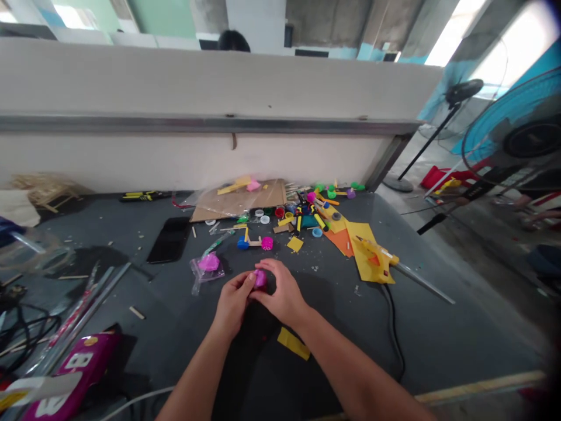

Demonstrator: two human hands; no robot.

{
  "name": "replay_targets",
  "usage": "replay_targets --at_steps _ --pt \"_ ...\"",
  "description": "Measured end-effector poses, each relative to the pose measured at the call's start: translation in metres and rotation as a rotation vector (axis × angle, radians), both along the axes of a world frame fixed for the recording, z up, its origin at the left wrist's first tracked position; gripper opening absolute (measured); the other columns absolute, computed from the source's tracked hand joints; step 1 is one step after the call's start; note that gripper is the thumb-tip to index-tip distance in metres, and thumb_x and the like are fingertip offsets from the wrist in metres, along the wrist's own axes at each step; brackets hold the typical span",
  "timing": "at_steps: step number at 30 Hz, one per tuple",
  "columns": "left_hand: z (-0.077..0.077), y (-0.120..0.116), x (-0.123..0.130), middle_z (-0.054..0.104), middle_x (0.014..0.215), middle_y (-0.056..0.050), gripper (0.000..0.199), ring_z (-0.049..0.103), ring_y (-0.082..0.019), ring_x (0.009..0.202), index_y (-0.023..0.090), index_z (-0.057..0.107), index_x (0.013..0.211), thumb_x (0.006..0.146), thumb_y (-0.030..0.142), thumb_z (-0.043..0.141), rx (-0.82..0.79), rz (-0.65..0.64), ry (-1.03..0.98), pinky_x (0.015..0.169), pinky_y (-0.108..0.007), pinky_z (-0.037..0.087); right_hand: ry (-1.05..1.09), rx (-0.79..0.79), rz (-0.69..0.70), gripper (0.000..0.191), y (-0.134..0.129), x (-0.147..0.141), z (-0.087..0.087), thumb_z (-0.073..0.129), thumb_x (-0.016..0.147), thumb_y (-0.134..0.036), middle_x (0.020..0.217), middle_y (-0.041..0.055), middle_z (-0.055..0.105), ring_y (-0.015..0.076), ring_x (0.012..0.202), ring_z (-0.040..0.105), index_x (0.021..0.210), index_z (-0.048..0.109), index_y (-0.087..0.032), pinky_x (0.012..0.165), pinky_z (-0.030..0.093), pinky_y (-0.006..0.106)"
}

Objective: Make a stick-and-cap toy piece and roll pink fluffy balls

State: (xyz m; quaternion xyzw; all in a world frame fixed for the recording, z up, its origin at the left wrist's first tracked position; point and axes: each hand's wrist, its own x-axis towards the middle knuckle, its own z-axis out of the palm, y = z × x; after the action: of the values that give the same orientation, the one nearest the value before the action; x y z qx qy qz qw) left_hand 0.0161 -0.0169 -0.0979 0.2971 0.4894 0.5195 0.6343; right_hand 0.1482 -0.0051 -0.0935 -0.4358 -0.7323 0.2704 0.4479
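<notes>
Two hands meet over a dark workbench [421, 327], the left hand [232, 298] and right hand [280, 292] pinching a small magenta plastic piece [260, 279] between their fingers, a yellow hot glue gun [372, 257] lying beyond.

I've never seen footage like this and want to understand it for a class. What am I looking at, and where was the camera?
This is a single picture from a camera worn on a person's head, looking down at their own bare hands, so no machine is involved. The left hand and right hand together hold a small magenta plastic piece. On the dark grey workbench lie a yellow hot glue gun, a black smartphone and a small stick-built model with blue and pink wheels.
</notes>
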Motion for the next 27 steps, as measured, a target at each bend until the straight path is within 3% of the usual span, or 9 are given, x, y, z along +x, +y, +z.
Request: replay_targets --at_steps 5,9,11,15,18,21,25,27 --pt "-0.0030 -0.0011 0.0032 0.063 0.066 0.000 0.032 0.055 -0.009 0.056 0.012 0.066 0.077 0.069 0.044 0.069 0.031 0.014 -0.119 0.057 -0.021 0.047 -0.034 0.078 0.001 0.032 0.0005 0.0032 -0.0023 0.070 0.072 -0.028 0.105 0.0041 0.066 0.0208 0.105 0.056 0.103 0.060 -0.024 0.095 0.040 0.037" --pt "0.0034 -0.0038 0.0050 0.065 0.074 -0.003 0.034 0.059 -0.012 0.064 0.013 0.067 0.090 0.069 0.039 0.071 0.024 -0.099 -0.186 0.062 -0.023 0.049 -0.006 0.070 -0.038 0.025 -0.0008 0.0018 -0.0039 0.066 0.074 -0.019 0.103 0.0029 0.066 0.0202 0.105 0.055 0.097 0.060 -0.024 0.096 0.039 0.038" --pt "0.0056 -0.0042 0.0047 0.065 0.073 -0.002 0.032 0.059 -0.011 0.064 0.013 0.067 0.091 0.067 0.033 0.073 0.009 -0.078 -0.149 0.062 -0.020 0.048 -0.005 0.036 -0.024 0.032 -0.0016 0.0015 -0.0038 0.067 0.072 -0.017 0.106 0.0035 0.064 0.0207 0.106 0.055 0.101 0.058 -0.024 0.095 0.041 0.038" --pt "0.0028 -0.0040 0.0024 0.061 0.061 0.001 0.029 0.053 -0.007 0.052 0.012 0.067 0.077 0.070 0.040 0.070 -0.004 -0.019 -0.079 0.051 -0.016 0.042 0.028 0.010 0.049 0.067 -0.0012 0.0044 -0.0019 0.075 0.065 -0.026 0.119 0.0068 0.057 0.0220 0.110 0.053 0.124 0.043 -0.023 0.095 0.041 0.039" --pt "-0.0012 -0.0040 0.0008 0.061 0.058 0.000 0.036 0.054 -0.009 0.051 0.011 0.067 0.073 0.071 0.047 0.066 -0.001 -0.100 -0.113 0.054 -0.020 0.046 -0.008 0.070 0.082 0.046 0.0007 0.0074 0.0003 0.072 0.070 -0.028 0.110 0.0046 0.063 0.0211 0.106 0.055 0.113 0.054 -0.024 0.095 0.041 0.038" --pt "-0.0008 -0.0037 0.0011 0.065 0.068 -0.003 0.037 0.059 -0.012 0.059 0.012 0.067 0.083 0.070 0.047 0.067 0.011 -0.129 -0.154 0.061 -0.025 0.050 -0.032 0.122 0.023 0.025 0.0018 0.0086 0.0017 0.070 0.073 -0.026 0.098 0.0034 0.067 0.0216 0.101 0.057 0.097 0.062 -0.024 0.093 0.040 0.039" --pt "0.0040 -0.0019 0.0025 0.066 0.072 -0.003 0.031 0.060 -0.011 0.061 0.012 0.067 0.085 0.064 0.032 0.076 -0.007 -0.124 -0.147 0.063 -0.024 0.051 -0.030 0.124 -0.001 0.019 0.0015 0.0080 0.0011 0.066 0.075 -0.019 0.096 0.0030 0.067 0.0214 0.102 0.056 0.093 0.061 -0.024 0.092 0.041 0.039" --pt "0.0046 -0.0005 0.0020 0.064 0.066 -0.001 0.028 0.057 -0.008 0.054 0.012 0.067 0.080 0.063 0.032 0.076 -0.017 -0.088 -0.129 0.057 -0.020 0.049 -0.027 0.089 0.000 0.029 0.0008 0.0075 0.0008 0.070 0.071 -0.023 0.100 0.0039 0.066 0.0221 0.103 0.055 0.098 0.059 -0.024 0.092 0.041 0.040"
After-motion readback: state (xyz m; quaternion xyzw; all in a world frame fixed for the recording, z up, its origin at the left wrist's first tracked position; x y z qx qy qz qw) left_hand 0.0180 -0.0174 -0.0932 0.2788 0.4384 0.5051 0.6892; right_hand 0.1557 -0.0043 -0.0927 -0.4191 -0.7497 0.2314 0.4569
